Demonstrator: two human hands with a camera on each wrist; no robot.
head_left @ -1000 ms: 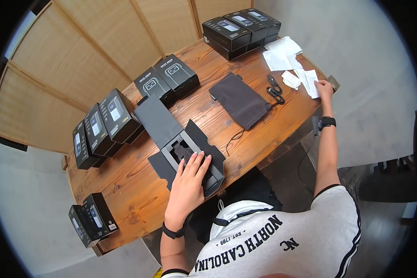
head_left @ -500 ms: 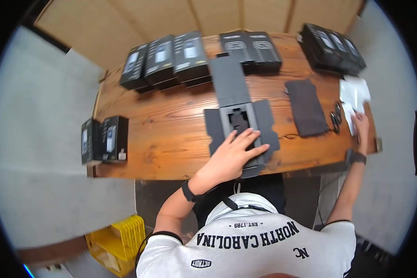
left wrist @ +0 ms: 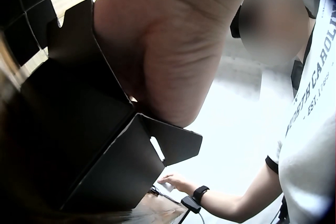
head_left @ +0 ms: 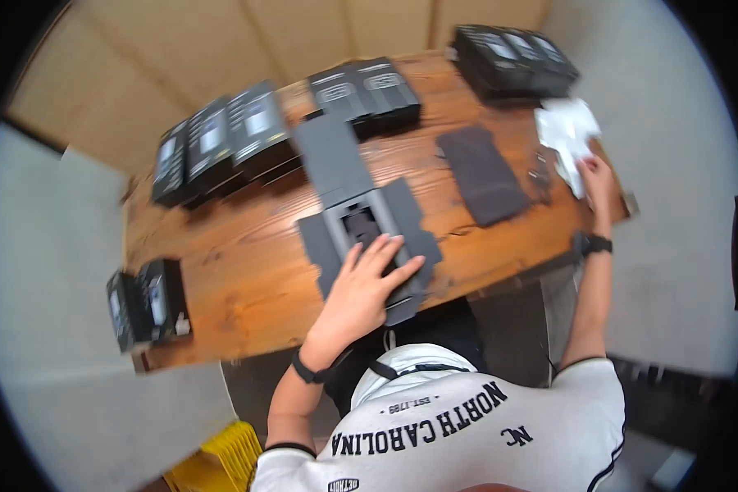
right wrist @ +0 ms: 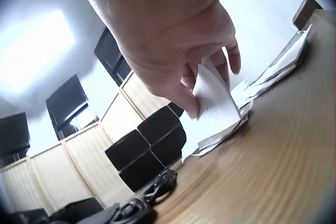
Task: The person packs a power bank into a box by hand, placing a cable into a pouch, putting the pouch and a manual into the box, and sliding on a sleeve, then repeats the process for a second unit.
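My left hand [head_left: 362, 295] lies with spread, fairly straight fingers over an opened black box [head_left: 334, 160] near the table's front edge. The box's lid is folded back and its side flaps stand out. A dark item [head_left: 359, 225] shows in the grey-edged tray, partly covered by my fingers. At the table's right end my right hand [head_left: 597, 176] pinches a folded white paper sheet [right wrist: 212, 103] between thumb and fingers. Under and beside it lie more white papers [head_left: 567, 123]. A dark cloth pouch [head_left: 484, 176] and coiled black cables [right wrist: 134, 211] lie left of the papers.
Black product boxes [head_left: 258, 123] stand in a row at the back left, with two more [head_left: 365, 90] at back centre. Another stack [head_left: 512, 61] is at back right. Two boxes [head_left: 162, 302] stand at the left front corner. A yellow crate [head_left: 217, 459] sits on the floor.
The head view has swung, shifting the whole table in frame. My left hand stays over the opened box, and my right hand stays at the papers, keeping its pinch on the sheet.
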